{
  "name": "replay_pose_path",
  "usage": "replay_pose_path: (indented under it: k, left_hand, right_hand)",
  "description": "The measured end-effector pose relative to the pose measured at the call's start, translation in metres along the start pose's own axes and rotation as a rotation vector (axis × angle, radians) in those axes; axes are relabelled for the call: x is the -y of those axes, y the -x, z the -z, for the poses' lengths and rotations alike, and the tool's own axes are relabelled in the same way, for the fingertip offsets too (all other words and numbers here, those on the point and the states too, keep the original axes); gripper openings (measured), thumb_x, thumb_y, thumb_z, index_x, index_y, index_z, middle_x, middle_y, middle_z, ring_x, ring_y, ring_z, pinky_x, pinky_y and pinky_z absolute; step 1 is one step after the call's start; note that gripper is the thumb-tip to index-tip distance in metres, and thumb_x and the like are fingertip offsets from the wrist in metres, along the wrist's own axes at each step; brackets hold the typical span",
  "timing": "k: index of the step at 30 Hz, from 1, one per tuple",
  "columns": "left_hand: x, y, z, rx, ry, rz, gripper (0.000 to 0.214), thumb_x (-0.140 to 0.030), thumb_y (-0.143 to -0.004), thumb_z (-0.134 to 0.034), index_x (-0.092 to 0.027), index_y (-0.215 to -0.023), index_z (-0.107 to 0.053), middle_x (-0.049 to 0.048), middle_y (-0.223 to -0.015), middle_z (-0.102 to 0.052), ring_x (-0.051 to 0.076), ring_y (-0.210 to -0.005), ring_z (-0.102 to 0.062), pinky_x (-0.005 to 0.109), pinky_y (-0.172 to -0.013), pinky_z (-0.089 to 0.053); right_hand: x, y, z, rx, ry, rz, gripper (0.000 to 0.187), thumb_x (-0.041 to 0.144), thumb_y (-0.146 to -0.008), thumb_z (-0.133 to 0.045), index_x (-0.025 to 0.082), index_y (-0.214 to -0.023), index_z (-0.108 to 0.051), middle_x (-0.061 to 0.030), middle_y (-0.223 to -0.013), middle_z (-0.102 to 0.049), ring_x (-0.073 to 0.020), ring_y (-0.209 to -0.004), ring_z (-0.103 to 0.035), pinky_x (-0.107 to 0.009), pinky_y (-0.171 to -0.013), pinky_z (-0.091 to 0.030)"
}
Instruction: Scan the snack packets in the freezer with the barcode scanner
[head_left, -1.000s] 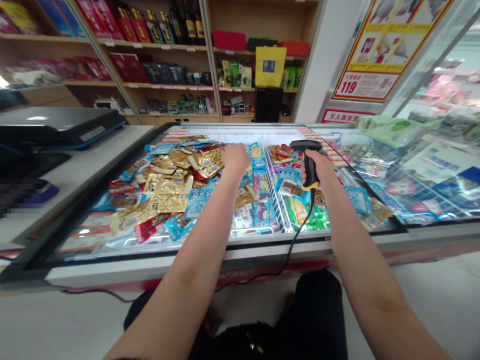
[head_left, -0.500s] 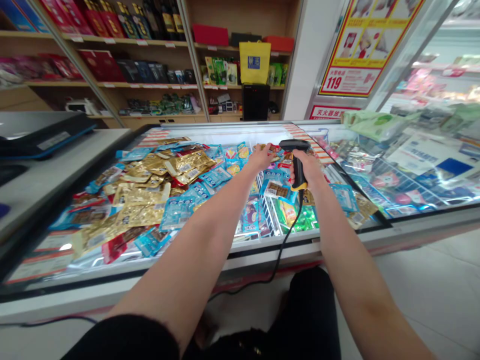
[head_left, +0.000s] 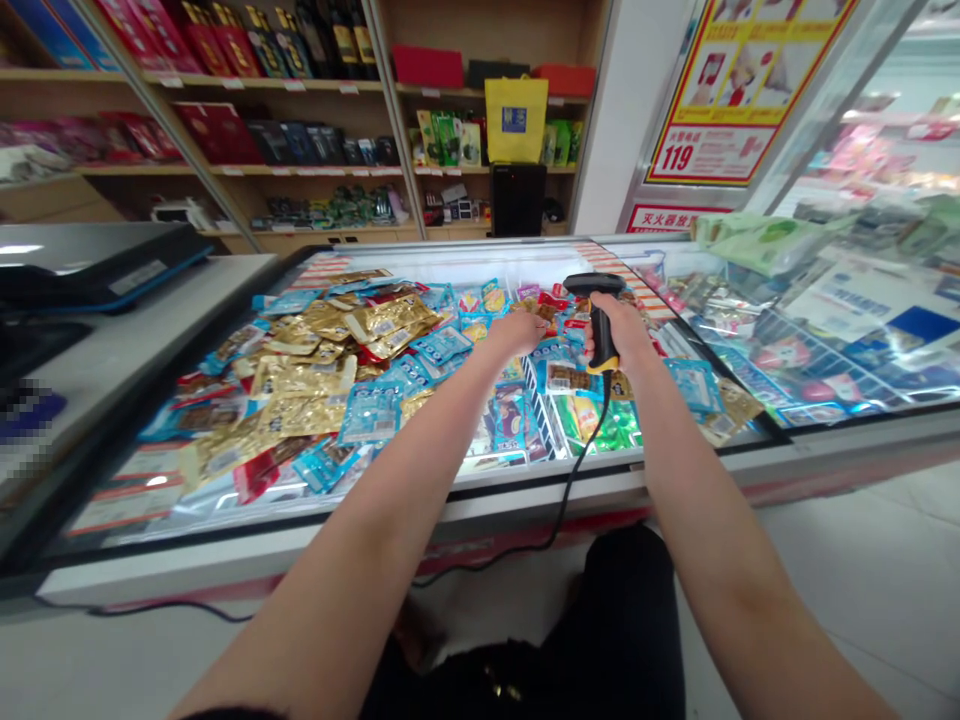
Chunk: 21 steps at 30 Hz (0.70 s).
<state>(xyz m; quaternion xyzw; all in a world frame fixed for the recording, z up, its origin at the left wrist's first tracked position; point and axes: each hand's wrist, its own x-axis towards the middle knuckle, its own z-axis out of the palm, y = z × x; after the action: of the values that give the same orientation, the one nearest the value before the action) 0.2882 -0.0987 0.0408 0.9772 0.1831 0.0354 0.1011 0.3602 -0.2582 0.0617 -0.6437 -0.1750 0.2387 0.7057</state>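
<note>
My right hand [head_left: 624, 328] is wrapped round the grip of a black and yellow barcode scanner [head_left: 602, 340], its head pointing away over the packets. A black cable runs down from the handle. Beside it, my left hand [head_left: 519, 332] is low over the snack packets with its fingers drawn together; what they pinch, if anything, is hidden. Just beyond those fingers lie red and brown packets [head_left: 553, 303]. Between my arms is a blue snack packet [head_left: 568, 378] by a white wire divider. Gold packets [head_left: 304, 385] are heaped on the left, with blue packets [head_left: 373, 410] among them.
The packets are on and in a glass-topped chest freezer [head_left: 420, 515]. A scale-like device [head_left: 97, 265] stands on the counter at left. Shelves [head_left: 315, 170] with boxes and bottles line the back. Bags and a white carton [head_left: 870, 310] occupy the right side.
My left hand has lowered slightly toward me, and its spread fingers have drawn together. The scanner stays in my right hand. The whole view has shifted a little.
</note>
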Motion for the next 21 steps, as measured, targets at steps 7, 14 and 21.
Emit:
replay_pose_path:
  k: [7, 14, 21]
  left_hand:
    - [-0.009, -0.006, 0.005, -0.232, 0.057, 0.214, 0.048, -0.052, -0.088, -0.050, -0.014, -0.110, -0.067, 0.0165, -0.112, -0.069, 0.029, -0.106, -0.064, 0.037, -0.089, -0.049]
    - [-0.014, -0.028, -0.006, -0.159, 0.113, 0.219, 0.049, -0.041, -0.072, -0.072, -0.013, -0.112, -0.067, 0.0166, -0.115, -0.069, 0.030, -0.108, -0.064, 0.033, -0.086, -0.051]
    - [0.009, -0.030, 0.005, -0.078, 0.403, 0.310, 0.024, -0.030, -0.080, -0.063, -0.012, -0.092, -0.071, 0.0108, -0.104, -0.072, 0.023, -0.104, -0.065, 0.028, -0.084, -0.051]
  right_hand:
    - [-0.003, -0.002, -0.002, -0.017, 0.002, -0.049, 0.022, 0.036, -0.086, -0.055, 0.023, -0.069, -0.052, 0.0022, -0.044, -0.053, -0.0165, -0.035, -0.048, -0.029, -0.031, -0.039]
    - [-0.004, 0.001, -0.005, 0.002, -0.005, -0.064, 0.023, 0.037, -0.087, -0.055, 0.022, -0.070, -0.051, 0.0024, -0.045, -0.051, -0.0159, -0.034, -0.047, -0.029, -0.032, -0.039]
    - [-0.002, 0.000, -0.005, -0.004, -0.008, -0.067, 0.024, 0.037, -0.086, -0.055, 0.021, -0.070, -0.051, 0.0014, -0.046, -0.053, -0.0154, -0.034, -0.047, -0.029, -0.032, -0.039]
